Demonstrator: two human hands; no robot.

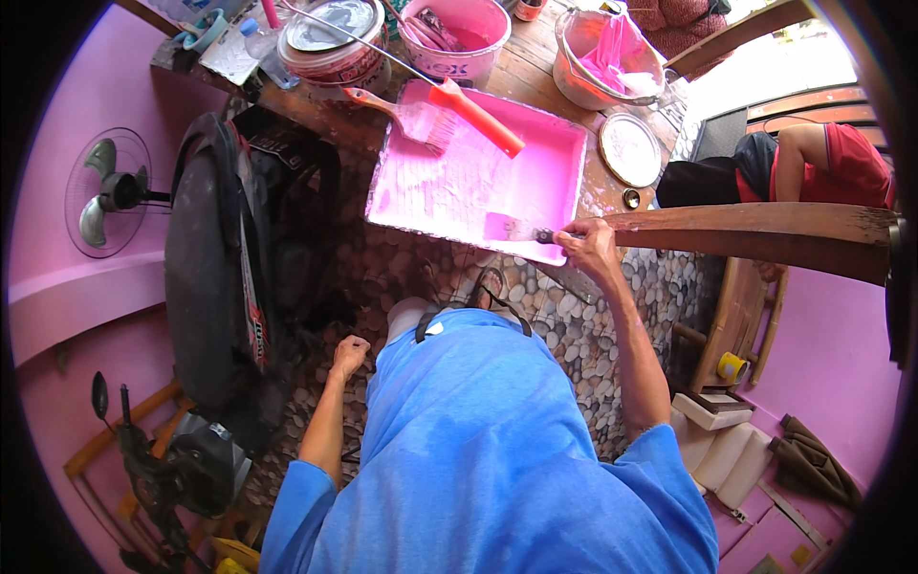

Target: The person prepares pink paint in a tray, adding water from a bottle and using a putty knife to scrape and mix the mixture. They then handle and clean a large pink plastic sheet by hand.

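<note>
Pink-walled room: right hand (585,244) grips brush (521,231) in pink tray (564,143); left hand (349,354) fisted, empty.

Pink walls (76,86) all around. Floor (574,325) of round pebble pattern, grey and brown. Wooden table (535,67) at top. Wall fan (107,191) on left. Bright daylight from doorway (765,67), upper right.

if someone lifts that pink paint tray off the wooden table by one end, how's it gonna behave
The rectangular pink paint tray looks thin-walled, so it would probably flex when lifted by one end. Wet pink paint coats its floor and would likely run toward the low end. The orange-handled roller and wooden-handled brush lying across its rim might slide off.
</note>
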